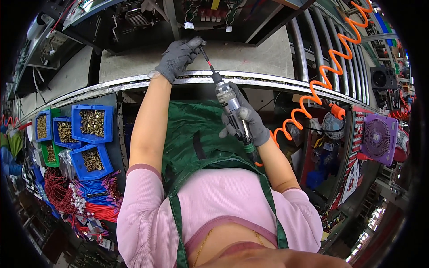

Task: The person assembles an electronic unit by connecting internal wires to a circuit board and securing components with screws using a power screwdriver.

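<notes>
My right hand (pixel 254 120), in a grey glove, is wrapped round a silver and black air screwdriver (pixel 229 99). Its long bit (pixel 206 57) slants up and left toward my left hand (pixel 176 60), also gloved in grey. The left fingers are pinched together at the bit's tip; whatever small piece they hold there is too small to name. Both hands are at the near metal edge of the bench, the left one farther forward. Just beyond it stands an open dark metal cabinet (pixel 243 36) with white connectors (pixel 189 26) hanging at its front.
Blue bins (pixel 108 141) of screws stand at the left, above bundles of blue wires (pixel 96 186) and red wires (pixel 100 212). An orange coiled hose (pixel 313 89) crosses the right side near metal rollers (pixel 310 49). A purple fan (pixel 380 139) stands farther right.
</notes>
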Tool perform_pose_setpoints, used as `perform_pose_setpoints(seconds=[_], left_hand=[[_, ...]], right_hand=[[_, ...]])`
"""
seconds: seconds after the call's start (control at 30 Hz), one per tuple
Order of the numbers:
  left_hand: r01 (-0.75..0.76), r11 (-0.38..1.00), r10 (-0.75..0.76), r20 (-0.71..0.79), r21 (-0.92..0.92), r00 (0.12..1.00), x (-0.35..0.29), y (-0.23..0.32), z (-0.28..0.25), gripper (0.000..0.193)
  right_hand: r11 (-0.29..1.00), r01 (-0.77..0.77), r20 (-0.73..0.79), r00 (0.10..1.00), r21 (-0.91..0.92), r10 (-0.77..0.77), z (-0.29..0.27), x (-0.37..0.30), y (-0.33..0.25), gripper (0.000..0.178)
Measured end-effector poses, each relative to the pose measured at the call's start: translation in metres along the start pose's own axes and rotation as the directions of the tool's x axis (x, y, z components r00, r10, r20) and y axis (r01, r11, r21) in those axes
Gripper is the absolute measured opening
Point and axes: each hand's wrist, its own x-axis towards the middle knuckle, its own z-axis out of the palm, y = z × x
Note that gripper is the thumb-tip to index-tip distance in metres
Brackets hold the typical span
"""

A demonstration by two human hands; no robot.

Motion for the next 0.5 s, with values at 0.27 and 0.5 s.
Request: perform_pose_setpoints(seconds=[0.27,0.5], left_hand=[[0.067,0.984,-0.062,0.035,-0.167,0.997,-0.0023,-0.0079,-0.0074,0.031],[0.038,0.999,-0.043,-0.119,-0.037,0.992,-0.007,-0.0068,0.0004,0.03]], right_hand=[[0.956,-0.058,-0.113,0.993,-0.288,0.027,-0.0003,-0.0004,0.0011,0.094],[0.739,-0.123,-0.214,0.976,-0.663,-0.029,0.0084,0.0041,-0.0069,0.094]])
